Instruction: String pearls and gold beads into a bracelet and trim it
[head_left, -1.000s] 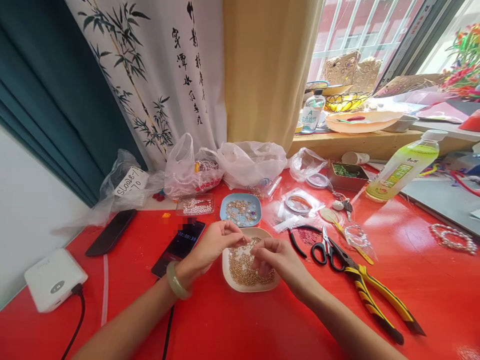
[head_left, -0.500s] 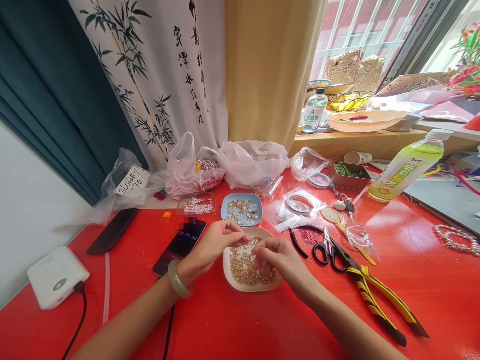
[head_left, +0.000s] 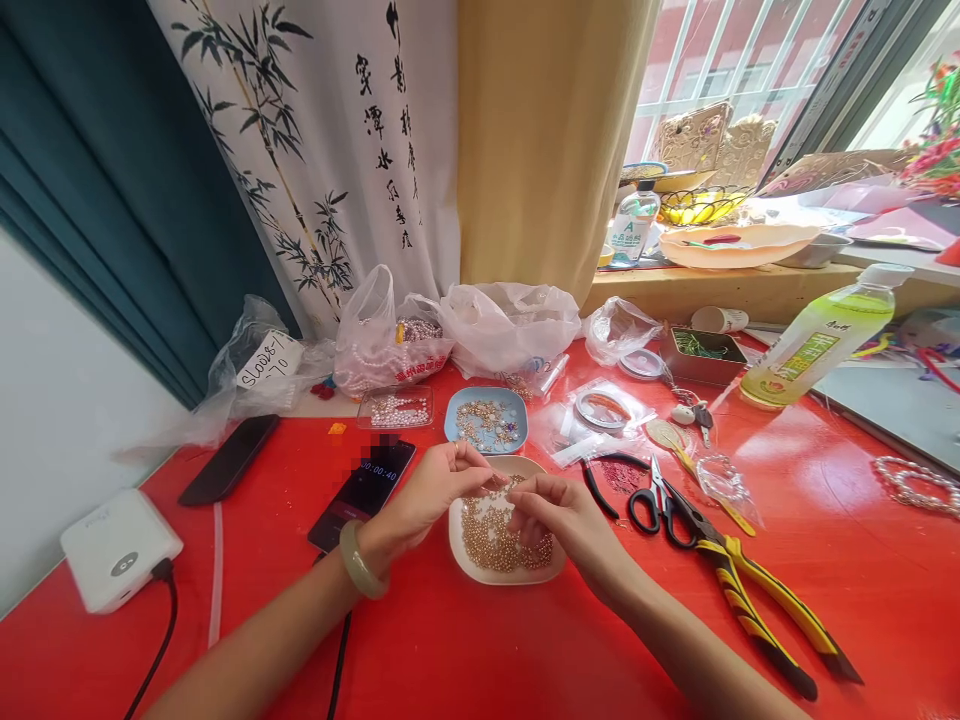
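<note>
My left hand [head_left: 442, 490], with a pale green bangle [head_left: 361, 560] at its wrist, is pinched closed over the upper left of a white dish [head_left: 466, 568]. Small gold beads [head_left: 499, 540] fill much of that dish. Opposite it, my right hand [head_left: 559, 510] is pinched over the dish's right side. The fingertips of both hands nearly meet. Whatever lies between them is too small and fine to name. Just behind stands a blue dish [head_left: 452, 428] with mixed gold and pearl-like beads [head_left: 484, 420].
Scissors [head_left: 654, 505], yellow-black pliers [head_left: 757, 590] and black-handled pliers [head_left: 600, 490] lie to the right. A drink bottle [head_left: 821, 340] stands behind them. Two phones [head_left: 364, 495], [head_left: 231, 460] and a white box with a cable [head_left: 120, 550] lie left. Plastic bags [head_left: 510, 325] line the back.
The fingertips of both hands have shifted very slightly over the dish. The whole view has moved a little; the things on the table stay in place.
</note>
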